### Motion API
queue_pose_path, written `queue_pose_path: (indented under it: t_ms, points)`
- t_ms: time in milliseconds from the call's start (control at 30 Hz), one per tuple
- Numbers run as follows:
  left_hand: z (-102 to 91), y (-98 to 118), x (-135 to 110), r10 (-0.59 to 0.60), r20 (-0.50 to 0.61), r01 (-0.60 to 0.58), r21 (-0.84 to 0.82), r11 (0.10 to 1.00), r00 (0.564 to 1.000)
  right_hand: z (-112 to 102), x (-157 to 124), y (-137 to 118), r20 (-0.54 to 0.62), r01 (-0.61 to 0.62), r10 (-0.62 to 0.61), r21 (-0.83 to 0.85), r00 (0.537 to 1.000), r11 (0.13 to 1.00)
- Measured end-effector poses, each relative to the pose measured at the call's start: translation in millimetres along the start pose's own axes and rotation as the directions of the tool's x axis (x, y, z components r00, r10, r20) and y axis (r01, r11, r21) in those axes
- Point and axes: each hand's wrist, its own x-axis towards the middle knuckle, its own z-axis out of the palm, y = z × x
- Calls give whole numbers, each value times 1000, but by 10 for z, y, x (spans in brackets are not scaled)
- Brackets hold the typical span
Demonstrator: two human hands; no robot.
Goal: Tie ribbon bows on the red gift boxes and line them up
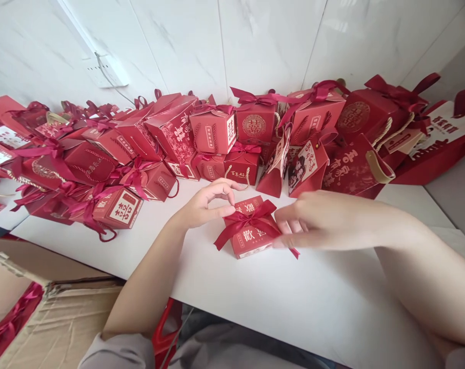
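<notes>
Grey sleeve (119,352), then red box (251,239) between left fingers (221,211) and right fingers (296,240).

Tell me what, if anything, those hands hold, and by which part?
It cannot be told: the left hand and blurred right hand are at opposite sides of the ribboned box.

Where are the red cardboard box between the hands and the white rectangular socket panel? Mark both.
Red cardboard box (254,235): head view, printed face.
White rectangular socket panel (112,70): head view, middle.
</notes>
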Motion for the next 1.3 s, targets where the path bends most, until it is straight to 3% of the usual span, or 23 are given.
queue_pose_path:
  t_ms: [100,200,433,600,767,967,1300]
  points:
    - [29,56,2,-37,65,35,27,999,997,93,-68,-93,-55,-19,5,-248,998,969]
    - [16,77,3,-69,103,65,35,997,992,144,-75,-104,-98,-13,-22,-340,995,940]
    - [15,47,12,-46,98,47,-11,999,994,115,-43,-100,-103,-3,-28,-289,994,957]
    - [40,13,8,-32,60,38,-103,994,998,156,-1,-133,-188,-42,-19,-314,982,949]
    - [48,-19,8,-45,69,53,-117,992,997,157,35,-173,-173,-32,-26,-328,985,944]
    - [3,-38,-3,52,124,-23,-224,974,991,144,51,-148,-165,-22,-27,-293,986,956]
    - [-54,82,-20,2,160,4,-35,999,987,164,48,-120,-156,-24,-19,-271,988,962]
